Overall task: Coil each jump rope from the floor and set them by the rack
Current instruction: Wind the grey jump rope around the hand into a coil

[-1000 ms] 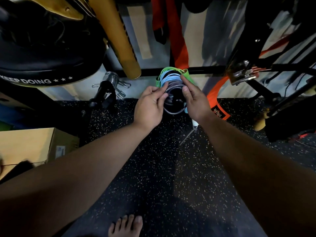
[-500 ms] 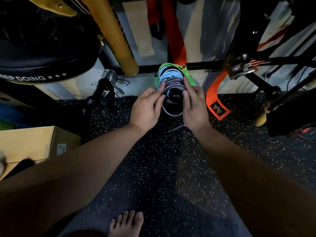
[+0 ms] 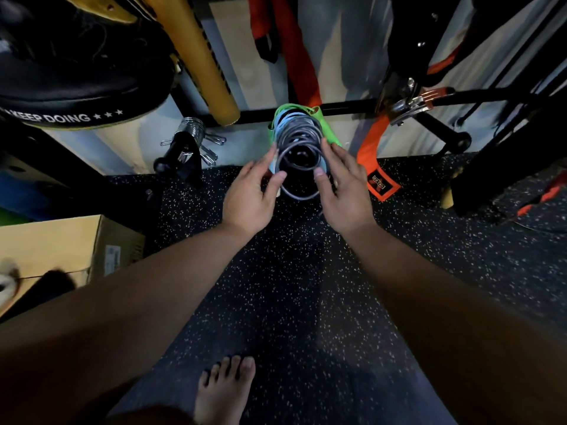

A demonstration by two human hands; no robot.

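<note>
**Both hands bracket the grey coil by the rack**

Neither hand grips. Left hand and right hand stand with fingers nearly straight on either side of the coiled grey cord jump rope, thumbs near its front loop. Whether the tips touch it I cannot tell. That coil sits on the speckled black rubber floor at the black steel rack bar, with a pale blue coil and a green band behind it. Such cord looks light, springy and slick, so loops will likely fan open. Pinching across all turns at one side should keep them together.
</note>
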